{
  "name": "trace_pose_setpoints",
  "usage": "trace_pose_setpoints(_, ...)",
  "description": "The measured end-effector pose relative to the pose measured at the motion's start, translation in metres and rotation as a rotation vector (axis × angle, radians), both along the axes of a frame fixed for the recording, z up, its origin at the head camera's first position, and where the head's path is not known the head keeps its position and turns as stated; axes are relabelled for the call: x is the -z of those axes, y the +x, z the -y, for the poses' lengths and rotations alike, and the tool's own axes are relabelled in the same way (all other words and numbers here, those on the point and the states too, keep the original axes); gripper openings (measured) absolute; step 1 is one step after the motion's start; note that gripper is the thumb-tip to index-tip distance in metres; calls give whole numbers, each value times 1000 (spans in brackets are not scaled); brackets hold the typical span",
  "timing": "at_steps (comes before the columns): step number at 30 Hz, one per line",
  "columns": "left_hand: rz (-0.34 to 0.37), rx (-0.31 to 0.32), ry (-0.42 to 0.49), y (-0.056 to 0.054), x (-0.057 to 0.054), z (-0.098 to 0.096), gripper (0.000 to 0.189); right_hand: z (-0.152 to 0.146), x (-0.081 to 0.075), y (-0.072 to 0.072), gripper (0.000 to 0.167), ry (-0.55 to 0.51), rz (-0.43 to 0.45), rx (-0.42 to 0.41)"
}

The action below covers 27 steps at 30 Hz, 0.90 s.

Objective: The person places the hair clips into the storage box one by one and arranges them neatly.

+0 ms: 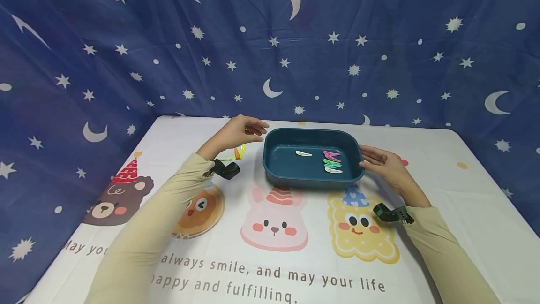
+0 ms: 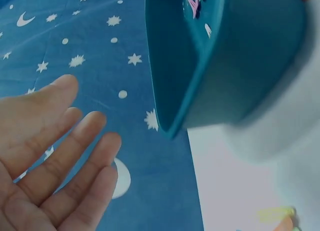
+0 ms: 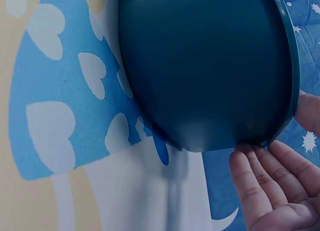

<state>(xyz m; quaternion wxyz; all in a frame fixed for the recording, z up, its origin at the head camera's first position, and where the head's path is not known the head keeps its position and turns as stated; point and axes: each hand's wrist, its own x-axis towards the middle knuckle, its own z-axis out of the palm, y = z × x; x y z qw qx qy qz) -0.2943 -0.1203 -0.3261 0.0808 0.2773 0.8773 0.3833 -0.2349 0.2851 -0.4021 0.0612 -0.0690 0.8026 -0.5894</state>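
Presently, the left hand [image 1: 242, 133], grip wide, is just left of the blue tray [image 1: 303, 183] with hair clips [image 1: 331, 155]; the right hand [image 1: 388, 168], also wide, touches its right end.

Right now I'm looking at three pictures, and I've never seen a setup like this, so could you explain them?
No machine here: just a person working bare-handed. The widest picture comes from a camera on the head; the others come from the small black cameras on each wrist. On the printed cloth sits a teal bin with coloured clips inside; more clips lie outside it, near the left hand. That hand holds nothing and is clear of the bin. The right hand touches the bin's right end; I can't tell how firm its grip is.
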Motion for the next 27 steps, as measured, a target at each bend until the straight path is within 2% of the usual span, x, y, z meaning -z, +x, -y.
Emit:
trace_pose_setpoints(7,-59,-46,-26,8,5,19,38,0,0,1,65,0,-5,-2)
trace_pose_setpoints(14,-112,-104,-68,14,17,40,39,1,0,1,65,-3,-23,-8)
trace_pose_setpoints(22,-79,-167,-73,18,33,61,38,1,-3,1,64,1,-10,-5)
trace_pose_setpoints(27,-54,-200,-107,17,43,69,38,1,-2,1,64,0,-3,-4)
